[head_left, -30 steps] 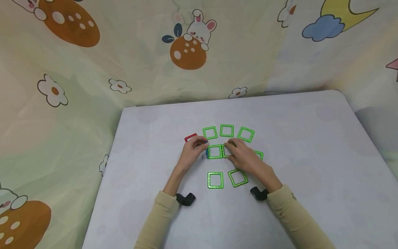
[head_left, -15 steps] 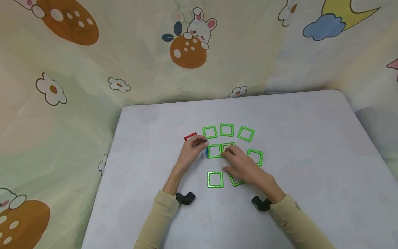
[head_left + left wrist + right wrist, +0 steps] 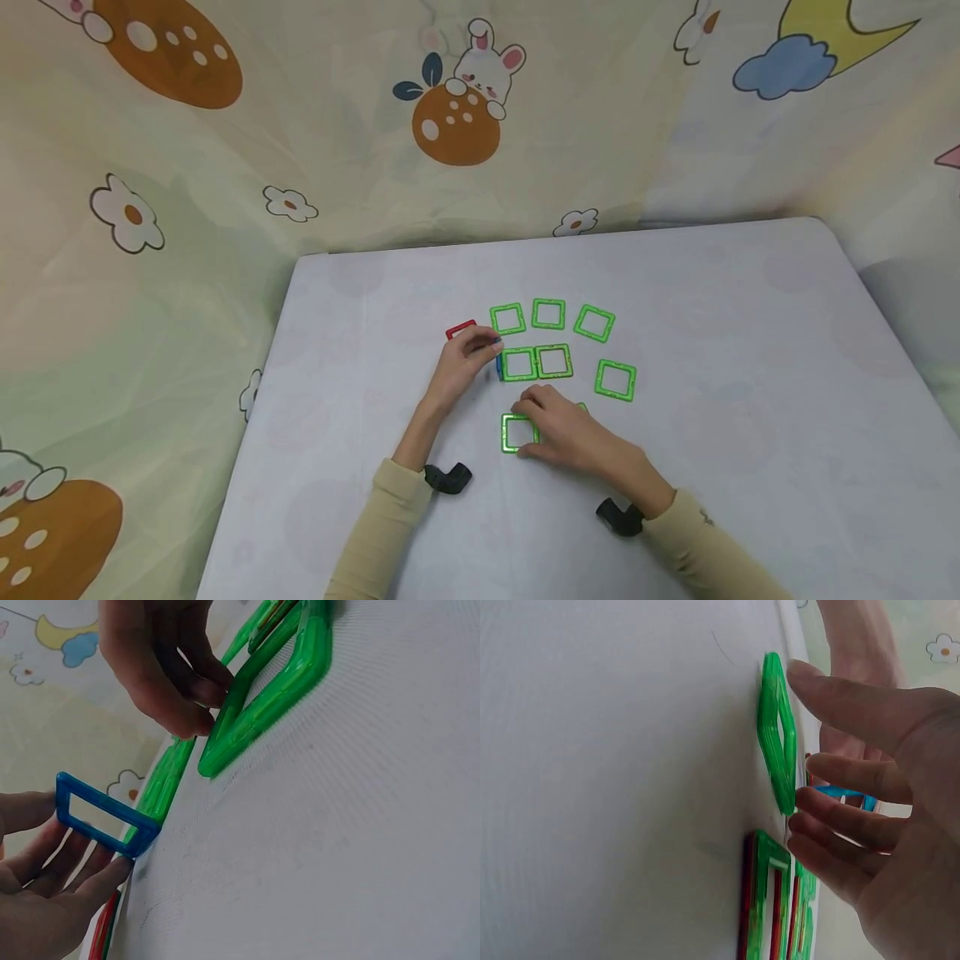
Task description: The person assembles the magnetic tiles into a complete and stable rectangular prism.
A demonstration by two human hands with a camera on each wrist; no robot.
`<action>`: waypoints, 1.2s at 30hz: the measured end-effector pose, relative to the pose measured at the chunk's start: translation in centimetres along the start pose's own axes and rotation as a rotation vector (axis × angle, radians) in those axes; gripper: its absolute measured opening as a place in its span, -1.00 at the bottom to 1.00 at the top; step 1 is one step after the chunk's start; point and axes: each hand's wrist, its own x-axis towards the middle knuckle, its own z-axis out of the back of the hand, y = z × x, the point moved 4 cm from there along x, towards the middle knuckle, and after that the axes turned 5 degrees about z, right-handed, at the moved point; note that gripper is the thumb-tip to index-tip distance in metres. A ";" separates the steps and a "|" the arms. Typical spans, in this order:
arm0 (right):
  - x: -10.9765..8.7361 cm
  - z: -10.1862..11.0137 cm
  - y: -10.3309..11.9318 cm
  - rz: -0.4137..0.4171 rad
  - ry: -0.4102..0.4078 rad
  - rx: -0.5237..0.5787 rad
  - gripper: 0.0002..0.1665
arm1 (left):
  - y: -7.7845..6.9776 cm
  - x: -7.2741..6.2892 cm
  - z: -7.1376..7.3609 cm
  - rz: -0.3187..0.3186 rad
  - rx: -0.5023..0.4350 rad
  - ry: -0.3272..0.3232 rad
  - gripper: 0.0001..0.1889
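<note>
My left hand (image 3: 461, 367) pinches a blue square magnetic tile (image 3: 109, 800), standing upright along the left edge of a flat green magnetic tile (image 3: 519, 352). Against that tile's right side lies a second green tile (image 3: 553, 347). My right hand (image 3: 576, 432) is over the front row, thumb and fingertips spread at opposite edges of the front-left green tile (image 3: 505, 434), which lies flat. Under the right hand another green tile is mostly hidden, only a corner (image 3: 582, 407) showing. In the right wrist view it has a red layer beneath the green.
Three green tiles lie in a back row, the middle one (image 3: 548, 302) nearly straight. Another green tile (image 3: 615, 396) sits to the right. A red tile (image 3: 461, 327) is partly hidden behind the left hand. Black curved pieces (image 3: 448, 479) stick out beside both wrists.
My right hand has left the second tile of the middle pair and moved toward me and left to the front-left tile. The left hand stays in place with the blue tile.
</note>
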 end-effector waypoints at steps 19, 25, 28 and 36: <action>0.2 -0.3 1.0 0.028 0.029 -0.077 -0.30 | -0.2 -0.1 -0.2 -0.008 0.001 0.002 -0.61; 0.3 -0.3 0.8 0.022 0.002 0.010 -0.40 | -0.3 -0.1 -0.2 -0.010 -0.003 0.005 -0.61; 0.3 -0.3 0.8 0.019 -0.035 0.038 -0.56 | -0.2 -0.2 -0.2 -0.007 -0.006 0.004 -0.63; 0.6 -0.4 0.9 0.007 -0.092 -0.008 -0.77 | -0.2 -0.2 -0.3 -0.002 -0.008 -0.002 -0.62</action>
